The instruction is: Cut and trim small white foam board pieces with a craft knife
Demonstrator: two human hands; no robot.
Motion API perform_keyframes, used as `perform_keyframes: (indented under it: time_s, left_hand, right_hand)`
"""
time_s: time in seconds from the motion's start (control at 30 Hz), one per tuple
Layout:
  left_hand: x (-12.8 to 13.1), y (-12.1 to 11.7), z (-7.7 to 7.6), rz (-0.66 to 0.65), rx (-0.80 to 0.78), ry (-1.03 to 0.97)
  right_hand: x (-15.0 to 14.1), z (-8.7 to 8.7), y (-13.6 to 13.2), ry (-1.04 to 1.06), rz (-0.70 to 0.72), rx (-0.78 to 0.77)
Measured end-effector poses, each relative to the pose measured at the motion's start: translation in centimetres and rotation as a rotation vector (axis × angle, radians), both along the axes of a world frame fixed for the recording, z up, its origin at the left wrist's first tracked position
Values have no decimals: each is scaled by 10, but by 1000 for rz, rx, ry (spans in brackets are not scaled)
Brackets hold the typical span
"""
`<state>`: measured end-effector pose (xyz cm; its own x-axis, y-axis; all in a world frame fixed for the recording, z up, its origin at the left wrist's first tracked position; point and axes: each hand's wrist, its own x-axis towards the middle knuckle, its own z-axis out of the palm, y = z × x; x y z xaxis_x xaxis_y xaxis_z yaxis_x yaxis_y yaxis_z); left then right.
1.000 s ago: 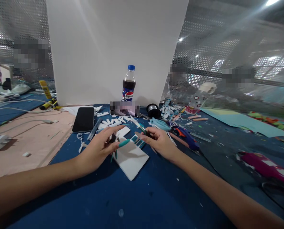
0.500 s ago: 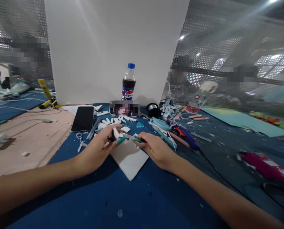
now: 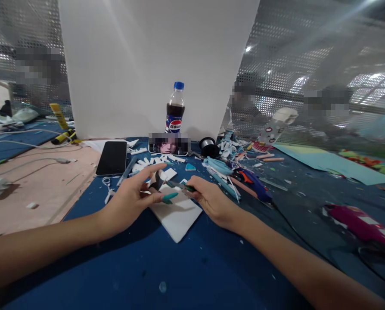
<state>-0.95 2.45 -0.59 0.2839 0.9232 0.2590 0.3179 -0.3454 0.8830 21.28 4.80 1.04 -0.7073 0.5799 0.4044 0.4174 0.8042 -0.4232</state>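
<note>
My left hand [image 3: 128, 200] curls around a small white piece with a dark side [image 3: 156, 180]. Its thumb and forefinger, with long teal nails, are spread apart. My right hand [image 3: 210, 202] is closed on a thin-bladed knife [image 3: 179, 186]; the blade points left towards the piece, and I cannot tell whether they touch. Most of the handle is hidden in my fingers. Under both hands a white foam-like sheet [image 3: 178, 221] lies on the blue tabletop [image 3: 128, 267], one corner towards me. A small white square [image 3: 169, 174] lies just behind the hands.
Behind are white scraps [image 3: 144, 162], a black phone [image 3: 112, 158], a propped phone with a lit screen [image 3: 168, 147], a cola bottle [image 3: 175, 107] and a wire spool [image 3: 209, 147]. To the right lie a blue glue gun [image 3: 255, 185], its cord and a magenta tool [image 3: 362, 226].
My left thumb and forefinger have spread wider, and the piece has turned to show more of its dark side. The knife blade has tilted and looks darker. My right hand stays nearly in place.
</note>
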Motion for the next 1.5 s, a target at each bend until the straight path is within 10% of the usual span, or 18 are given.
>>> perform_keyframes:
  time_s: [0.53,1.5]
  left_hand:
    - [1,-1,2,-262,-84,-130]
    - [-2,-2,0,-291,12,-22]
  right_hand:
    - [0,-8,2,-63,14,39]
    - [-1,-4,1,-114,26,62]
